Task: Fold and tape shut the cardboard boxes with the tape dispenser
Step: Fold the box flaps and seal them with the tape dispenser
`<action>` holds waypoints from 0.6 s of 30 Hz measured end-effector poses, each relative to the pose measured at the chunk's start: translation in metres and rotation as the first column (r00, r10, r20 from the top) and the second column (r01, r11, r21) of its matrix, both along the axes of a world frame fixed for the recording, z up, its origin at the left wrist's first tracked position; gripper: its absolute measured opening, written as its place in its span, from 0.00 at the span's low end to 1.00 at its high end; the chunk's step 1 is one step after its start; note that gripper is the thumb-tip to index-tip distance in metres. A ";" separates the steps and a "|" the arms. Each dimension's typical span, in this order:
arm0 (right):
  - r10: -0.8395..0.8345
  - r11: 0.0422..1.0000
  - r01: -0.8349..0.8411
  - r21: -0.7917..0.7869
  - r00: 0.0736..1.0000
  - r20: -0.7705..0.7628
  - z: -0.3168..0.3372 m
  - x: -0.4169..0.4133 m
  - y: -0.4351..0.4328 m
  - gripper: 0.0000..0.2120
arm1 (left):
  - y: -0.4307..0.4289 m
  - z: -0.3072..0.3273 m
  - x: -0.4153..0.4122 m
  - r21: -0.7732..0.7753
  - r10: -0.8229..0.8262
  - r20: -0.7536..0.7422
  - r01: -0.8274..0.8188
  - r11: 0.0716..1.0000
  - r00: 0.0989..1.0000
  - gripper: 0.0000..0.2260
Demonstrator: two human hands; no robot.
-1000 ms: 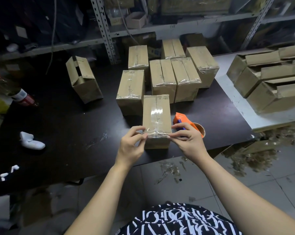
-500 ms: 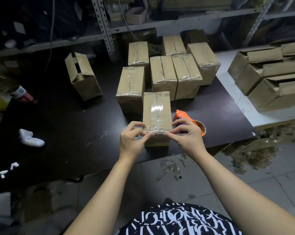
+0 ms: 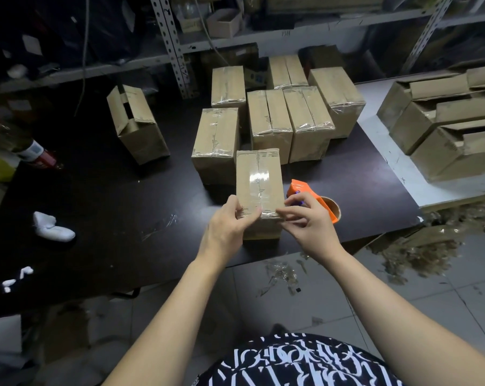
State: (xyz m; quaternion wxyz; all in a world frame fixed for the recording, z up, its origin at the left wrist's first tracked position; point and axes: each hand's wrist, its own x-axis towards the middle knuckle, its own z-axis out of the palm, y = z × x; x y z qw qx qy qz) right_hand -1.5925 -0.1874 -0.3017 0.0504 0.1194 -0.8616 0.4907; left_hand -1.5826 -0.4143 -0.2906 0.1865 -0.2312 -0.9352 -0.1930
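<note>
1. Box (image 3: 258, 188) is at frame centre, on the near edge of the dark table (image 3: 110, 204). Its long axis runs away from the person, toward the top of the frame. A clear tape strip (image 3: 259, 178) lies along the top seam, with its end wrapped over the near edge.
2. Left hand (image 3: 227, 227) grips the near-left corner, thumb on top, fingers curled down the side.
3. Right hand (image 3: 308, 221) pinches the near-right corner at the tape end, fingers curled.
4. Both hands sit at the near end, equally close. The far end is untouched.
5. Tape dispenser (image 3: 300, 188) is just right of the box, behind the right hand, so that hand is nearer.
6. Taped boxes (image 3: 269, 118) are directly behind, upper centre. Likely next move is a push straight along the long axis.
7. An open box (image 3: 137, 123) is at upper left, and untaped boxes (image 3: 444, 126) are at far right.
</note>
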 end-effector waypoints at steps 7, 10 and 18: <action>-0.167 0.977 0.176 -0.124 0.983 0.080 0.006 -0.005 0.009 0.13 | 0.016 -0.001 0.004 -0.039 -0.072 -0.068 0.069 0.997 0.995 0.19; -0.328 0.940 0.330 -0.087 0.944 0.035 0.004 -0.012 0.017 0.12 | 0.017 0.003 -0.002 0.207 -0.119 0.099 0.097 0.974 0.988 0.06; -0.417 0.903 0.428 -0.043 0.896 0.153 0.018 0.007 -0.019 0.05 | -0.025 0.035 -0.082 0.459 0.314 0.463 -0.527 0.715 0.829 0.10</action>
